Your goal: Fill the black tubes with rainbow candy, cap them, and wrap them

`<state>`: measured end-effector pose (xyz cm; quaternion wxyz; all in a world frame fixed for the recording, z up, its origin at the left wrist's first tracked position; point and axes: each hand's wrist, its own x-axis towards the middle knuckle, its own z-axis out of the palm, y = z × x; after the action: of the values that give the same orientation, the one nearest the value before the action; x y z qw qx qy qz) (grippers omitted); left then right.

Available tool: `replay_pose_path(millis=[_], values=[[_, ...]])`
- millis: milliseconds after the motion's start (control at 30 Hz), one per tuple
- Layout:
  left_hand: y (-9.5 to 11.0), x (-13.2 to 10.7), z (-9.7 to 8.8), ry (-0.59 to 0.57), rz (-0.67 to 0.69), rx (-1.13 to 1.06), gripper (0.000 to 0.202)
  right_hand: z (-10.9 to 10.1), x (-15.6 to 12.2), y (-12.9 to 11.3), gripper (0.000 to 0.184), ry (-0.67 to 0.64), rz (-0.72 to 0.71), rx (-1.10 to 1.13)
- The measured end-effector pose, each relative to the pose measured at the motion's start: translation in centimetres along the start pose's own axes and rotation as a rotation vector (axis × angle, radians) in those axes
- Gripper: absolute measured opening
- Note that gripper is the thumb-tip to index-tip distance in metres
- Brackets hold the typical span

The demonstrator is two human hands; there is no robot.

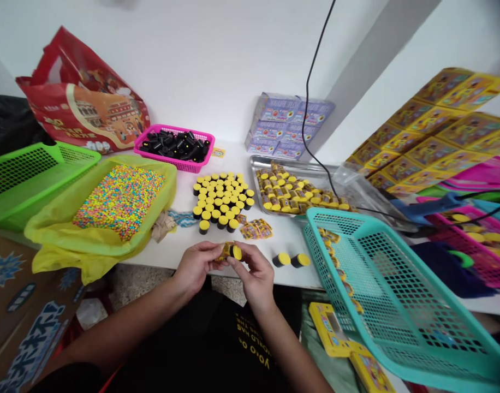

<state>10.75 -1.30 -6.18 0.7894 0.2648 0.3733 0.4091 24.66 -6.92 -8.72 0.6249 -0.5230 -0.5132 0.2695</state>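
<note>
Between my hands, over the table's front edge, is a small black canister with a yellow lid point(236, 252) and a printed label point(224, 251) against its side. My left hand point(198, 265) pinches the label side, and my right hand point(254, 270) is closed around the lid end. Just beyond lies a fan of loose printed labels point(257, 229). Behind them several yellow-lidded black canisters point(219, 196) stand packed together. To the right of my right hand are two more canisters point(291, 260), apart from the group.
A turquoise basket point(381, 256) juts over the table edge at right, beside a metal tray point(256, 164) of labelled canisters. Left are a yellow-lined basin of colourful beads point(123, 199) and a pink basket point(211, 143) of black containers. A black cable point(309, 76) hangs across the tray.
</note>
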Motion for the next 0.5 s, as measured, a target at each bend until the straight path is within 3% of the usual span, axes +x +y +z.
replay_pose_path(millis=[167,300,500], values=[[-0.51,0.17,0.06,0.0,0.014,-0.038,0.044,0.69,-0.25,0.35,0.029,0.104,0.082,0.144],[-0.76,0.16,0.13,-0.07,-0.031,0.008,0.047,0.86,-0.16,0.81,0.03,0.2,0.161,0.309],[-0.74,-0.02,-0.28,-0.1,-0.029,0.06,0.048,0.82,0.02,0.8,0.027,0.17,0.145,0.358]])
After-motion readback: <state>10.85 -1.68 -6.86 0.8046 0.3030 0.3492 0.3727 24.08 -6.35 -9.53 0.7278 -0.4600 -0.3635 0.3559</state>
